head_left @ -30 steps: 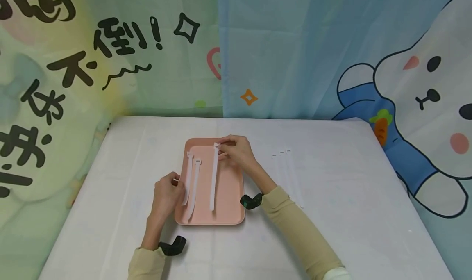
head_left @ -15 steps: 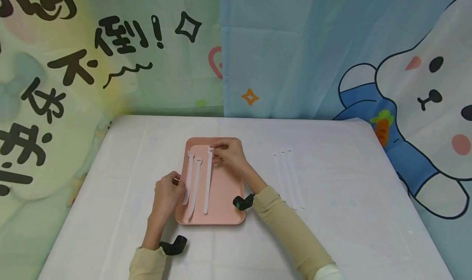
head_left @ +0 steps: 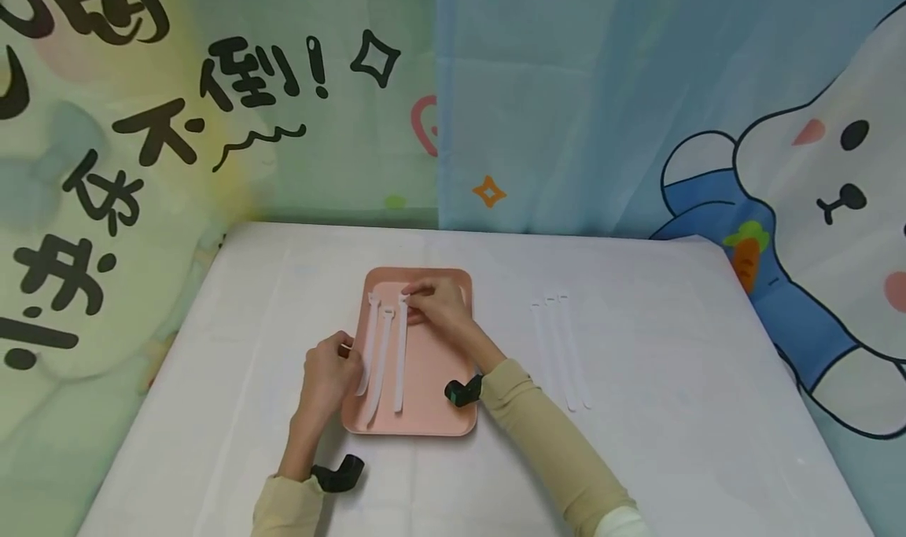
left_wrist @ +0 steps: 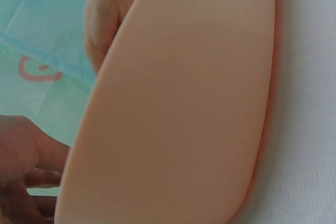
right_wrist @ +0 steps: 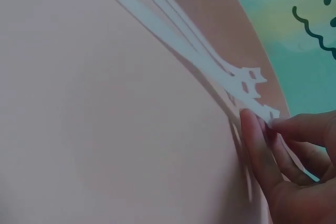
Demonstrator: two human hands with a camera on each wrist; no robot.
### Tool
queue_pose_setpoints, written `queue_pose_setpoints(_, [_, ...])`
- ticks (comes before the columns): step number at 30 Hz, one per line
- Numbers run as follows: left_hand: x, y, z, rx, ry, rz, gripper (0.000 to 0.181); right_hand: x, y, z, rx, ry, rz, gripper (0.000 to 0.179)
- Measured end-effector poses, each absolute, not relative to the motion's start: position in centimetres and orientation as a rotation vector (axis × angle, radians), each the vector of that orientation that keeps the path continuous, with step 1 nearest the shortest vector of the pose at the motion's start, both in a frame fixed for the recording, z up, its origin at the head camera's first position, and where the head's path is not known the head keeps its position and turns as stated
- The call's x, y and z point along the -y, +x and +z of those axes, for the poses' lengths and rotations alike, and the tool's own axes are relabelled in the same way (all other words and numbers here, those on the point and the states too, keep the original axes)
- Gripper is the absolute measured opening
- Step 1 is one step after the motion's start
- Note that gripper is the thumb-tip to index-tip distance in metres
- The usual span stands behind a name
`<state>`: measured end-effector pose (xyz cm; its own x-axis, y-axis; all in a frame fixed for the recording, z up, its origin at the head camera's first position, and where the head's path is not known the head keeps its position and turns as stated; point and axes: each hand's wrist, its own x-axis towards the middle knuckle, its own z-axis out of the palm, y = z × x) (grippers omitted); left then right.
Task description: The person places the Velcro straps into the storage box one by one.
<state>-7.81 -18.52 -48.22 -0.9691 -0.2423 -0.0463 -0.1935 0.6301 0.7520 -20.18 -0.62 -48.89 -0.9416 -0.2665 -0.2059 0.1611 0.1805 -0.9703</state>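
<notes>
A pink rectangular tray (head_left: 439,419) lies on the white table. My left hand (head_left: 331,372) holds its left rim, with the fingers bent over the edge; the left wrist view shows the tray's outer wall (left_wrist: 178,98) close up. My right hand (head_left: 439,305) pinches the slotted head of a white cable-tie-like strap (head_left: 400,364) over the tray. The strap hangs lengthwise, its tail near the tray floor. Left of it lie two similar white straps (head_left: 381,368), heads toward the far end. In the right wrist view, thumb and finger close on the held strap's head (right_wrist: 269,115).
Several more white straps (head_left: 561,356) lie side by side on the table (head_left: 672,411), right of the tray, faint against the cloth. A printed backdrop (head_left: 552,112) hangs behind the table's far edge.
My right hand has moved left with the strap, bringing it beside the other two. My left hand has stayed at the tray's left rim. The head view has shifted slightly.
</notes>
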Motion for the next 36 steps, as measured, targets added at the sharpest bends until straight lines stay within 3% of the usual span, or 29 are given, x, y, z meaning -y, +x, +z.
queue_pose_setpoints(21, [18.4, -7.9, -48.4, 2.787, 0.370, -1.271, 0.015, 0.6, -20.2, -48.8, -2.338, -0.196, -1.681, 0.022])
queue_pose_setpoints(36, [18.3, -7.8, -48.2, 2.793, 0.367, -1.256, 0.016, -1.7, -18.4, -46.1, -2.236, -0.191, -1.746, 0.023])
